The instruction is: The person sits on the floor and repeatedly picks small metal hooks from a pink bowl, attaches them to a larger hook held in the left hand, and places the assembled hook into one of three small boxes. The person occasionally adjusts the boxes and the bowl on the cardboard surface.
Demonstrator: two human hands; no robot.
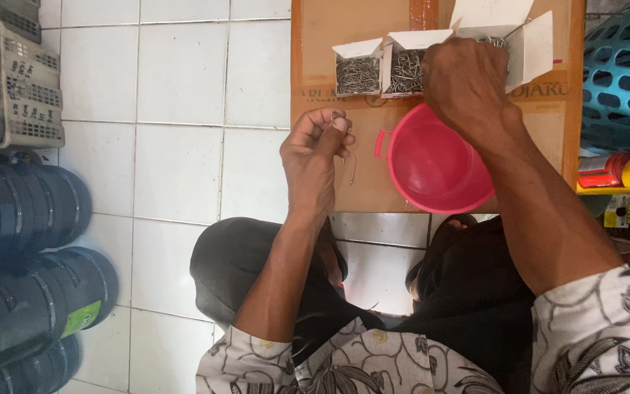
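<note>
- While only the head view is given, it shows the left hand (315,157) at the centre of the frame, fingers pinched shut on a thin metal hook (351,166) that hangs from the fingertips over the cardboard surface (329,66).
- The right hand (468,87), in the upper right, is curled and reaches into the rightmost open white box (526,36); its fingertips are hidden, so I cannot tell whether it has hold of anything.
- Two more small boxes (380,66) sit just left of that hand, both full of tangled grey wire hooks.
- A pink bucket (435,164) stands at the near edge of the surface, just right of the left hand and under the right wrist.
- Risk, as I judge it: the hook is held only at its top by a light pinch, so it could slip and fall to the white tiled floor (176,168); the hooks in the boxes look tangled, so pulling one may drag others out; the bucket overhangs the edge slightly and a nudge from the forearm might tip it.
- The hook looks slim, grey, bent at its lower end, and dull in sheen.
</note>
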